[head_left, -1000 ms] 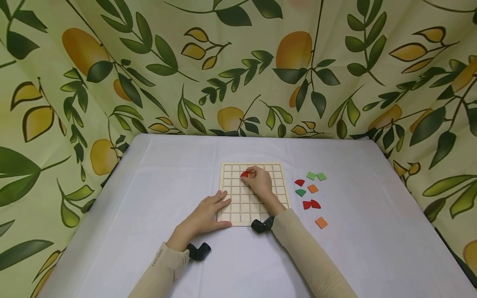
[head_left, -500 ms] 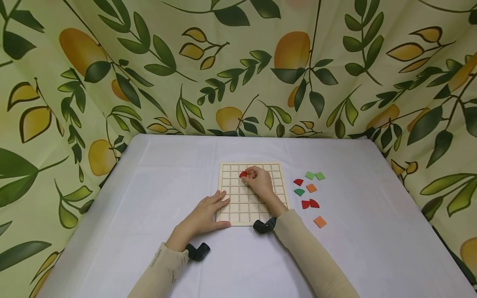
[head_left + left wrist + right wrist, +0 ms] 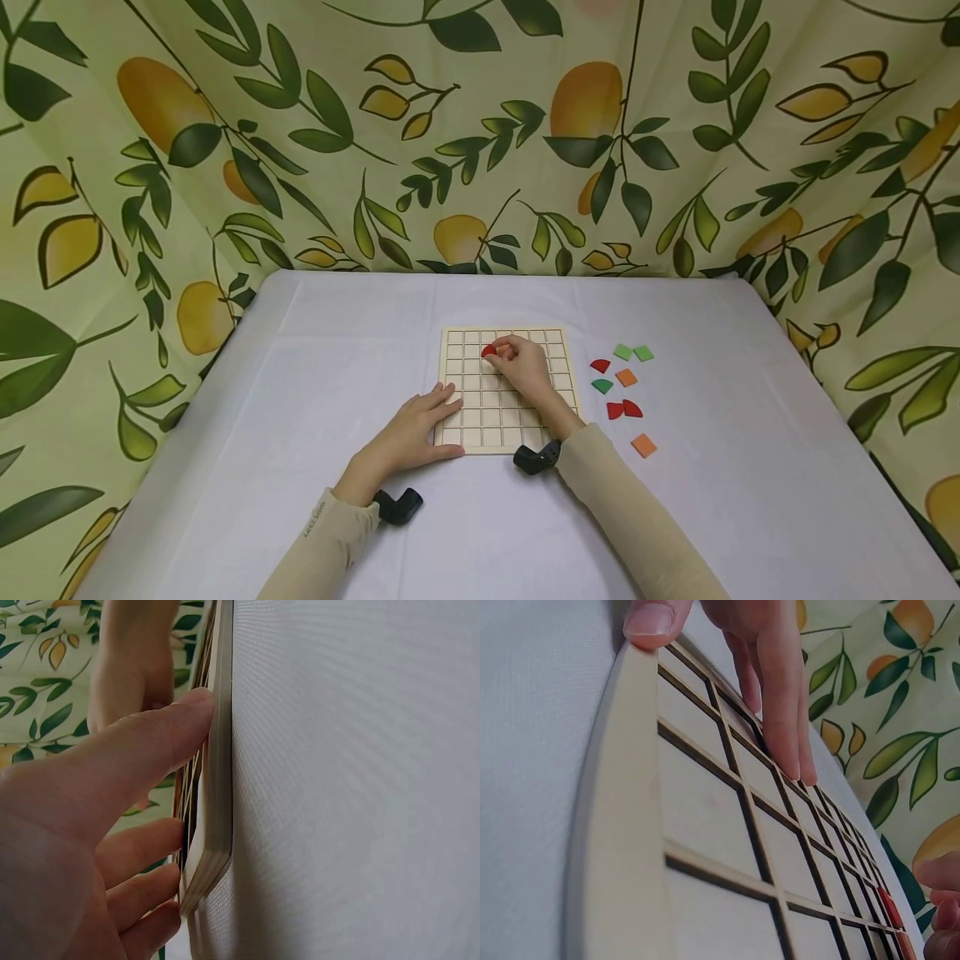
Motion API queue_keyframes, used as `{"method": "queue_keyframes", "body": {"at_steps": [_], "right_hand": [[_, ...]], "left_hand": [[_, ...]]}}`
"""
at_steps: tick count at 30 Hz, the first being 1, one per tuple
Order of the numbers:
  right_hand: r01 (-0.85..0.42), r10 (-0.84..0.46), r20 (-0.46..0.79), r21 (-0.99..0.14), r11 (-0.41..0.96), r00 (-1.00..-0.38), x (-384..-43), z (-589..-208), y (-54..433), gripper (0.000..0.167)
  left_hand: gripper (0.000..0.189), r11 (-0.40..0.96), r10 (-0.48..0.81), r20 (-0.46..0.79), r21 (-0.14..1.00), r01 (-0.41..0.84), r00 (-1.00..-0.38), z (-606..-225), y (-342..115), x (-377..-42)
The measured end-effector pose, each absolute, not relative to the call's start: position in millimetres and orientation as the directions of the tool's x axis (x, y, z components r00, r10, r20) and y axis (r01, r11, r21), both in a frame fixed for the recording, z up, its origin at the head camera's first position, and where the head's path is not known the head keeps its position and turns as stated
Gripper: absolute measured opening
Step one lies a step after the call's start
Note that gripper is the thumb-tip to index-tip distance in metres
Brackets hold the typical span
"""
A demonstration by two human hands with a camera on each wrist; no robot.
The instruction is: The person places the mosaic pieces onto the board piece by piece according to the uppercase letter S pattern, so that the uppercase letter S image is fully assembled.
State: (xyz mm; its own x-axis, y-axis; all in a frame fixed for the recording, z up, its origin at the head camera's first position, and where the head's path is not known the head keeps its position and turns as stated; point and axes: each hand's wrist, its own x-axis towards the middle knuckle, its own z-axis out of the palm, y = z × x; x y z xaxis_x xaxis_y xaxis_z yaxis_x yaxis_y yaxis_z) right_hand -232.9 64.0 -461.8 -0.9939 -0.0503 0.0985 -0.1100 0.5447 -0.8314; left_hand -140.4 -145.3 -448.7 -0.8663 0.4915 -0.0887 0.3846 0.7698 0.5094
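Steadying wooden grid board point(image 3: 491, 417) with spread left hand point(image 3: 416, 433), gripping nothing, likely against sliding. Poising curled right hand point(image 3: 525, 363) at red quarter-circle tile point(image 3: 488, 351) in far rows; cannot tell whether pinched or merely touched. Laid off rightward, presumably for easy reach: loose tiles point(image 3: 626, 378).

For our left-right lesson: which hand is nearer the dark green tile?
Right. The right hand is over the board, left of the tile; the left hand is farther, at the board's left edge.

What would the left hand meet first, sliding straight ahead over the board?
Probably the right hand or the red piece beside it; the head view doesn't settle which, as depth is unclear.
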Motion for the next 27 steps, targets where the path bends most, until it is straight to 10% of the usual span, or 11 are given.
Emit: {"method": "queue_keyframes", "body": {"at_steps": [27], "right_hand": [[-0.148,-0.057,0.139,-0.835,0.531,-0.989,-219.4,-454.0,79.6,0.024]], "left_hand": [[0.074,0.774,0.495,-0.081,0.494,0.397,-0.865,-449.3,-145.9,-140.0]]}}
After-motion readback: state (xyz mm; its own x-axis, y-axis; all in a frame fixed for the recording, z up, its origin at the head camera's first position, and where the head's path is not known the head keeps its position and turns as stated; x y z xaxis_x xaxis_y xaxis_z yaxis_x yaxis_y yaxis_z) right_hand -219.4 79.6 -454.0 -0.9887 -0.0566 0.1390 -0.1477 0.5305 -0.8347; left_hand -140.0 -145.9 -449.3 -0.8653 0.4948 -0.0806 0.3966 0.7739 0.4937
